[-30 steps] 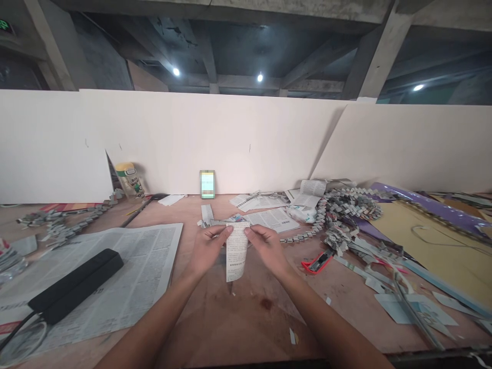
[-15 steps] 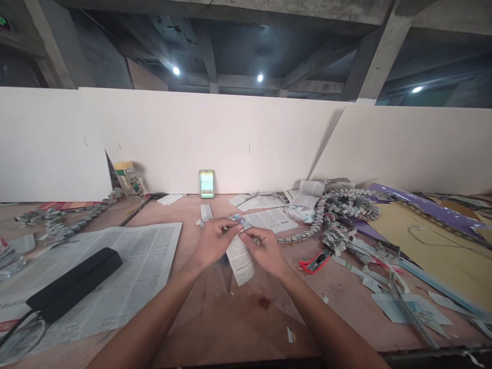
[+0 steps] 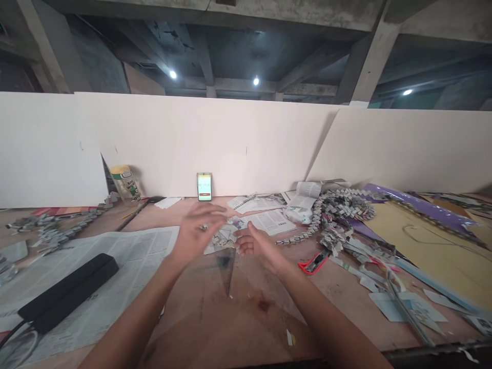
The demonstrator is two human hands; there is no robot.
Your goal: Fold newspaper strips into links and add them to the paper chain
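Both arms are stretched forward over the wooden table [image 3: 246,318]. The left hand [image 3: 194,233] is blurred, raised a little, fingers spread and loosely curled, palm turned inward; whether anything is pinched in it cannot be told. The right hand [image 3: 255,245] is held lower, fingers half curled, its fingertips at the edge of a folded newspaper strip [image 3: 221,238]. The strip is seen between the two hands, low over the table, at about 12 o'clock from the wrists; whether it is gripped or merely touched cannot be told.

A flat newspaper sheet [image 3: 126,266] is spread at 9 o'clock of the left hand, with a black bar-shaped device [image 3: 65,293] lying on it. A red utility knife [image 3: 315,262] is seen at 3 o'clock of the right hand. A chain of folded paper links [image 3: 338,215] is piled at 2 o'clock, and a phone [image 3: 204,186] is propped against the white board at 12 o'clock.
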